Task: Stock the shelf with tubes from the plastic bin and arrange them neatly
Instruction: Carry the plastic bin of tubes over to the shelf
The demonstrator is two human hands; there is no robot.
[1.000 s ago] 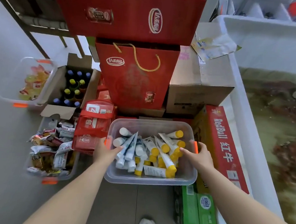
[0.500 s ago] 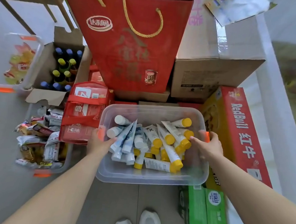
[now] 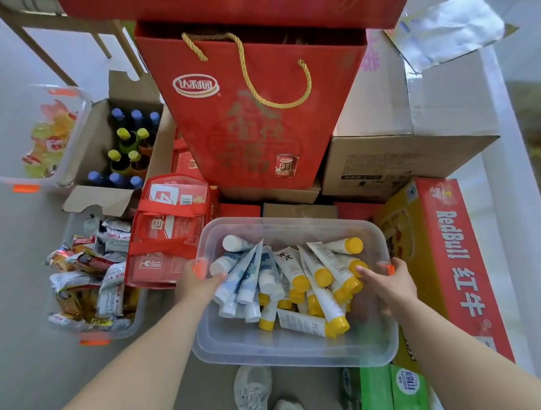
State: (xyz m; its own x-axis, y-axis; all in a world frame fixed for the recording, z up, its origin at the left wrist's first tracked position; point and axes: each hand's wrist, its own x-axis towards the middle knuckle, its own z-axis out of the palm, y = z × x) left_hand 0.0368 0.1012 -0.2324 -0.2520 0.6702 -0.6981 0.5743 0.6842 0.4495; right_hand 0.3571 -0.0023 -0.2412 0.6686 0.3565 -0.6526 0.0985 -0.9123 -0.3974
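Stockroom floor, boxes all around. Plastic bin of loose tubes held up, apparently clear of the floor: left hand and right hand each clamp a side rim. Light, flexy; tubes slide, keep level.

Shop stockroom: stacked drink cartons, snack bins.

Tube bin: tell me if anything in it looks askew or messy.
The tubes lie jumbled in the bin, crossing and overlapping at odd angles, caps pointing different ways. Nothing has spilled. The left hand and right hand grip its sides.
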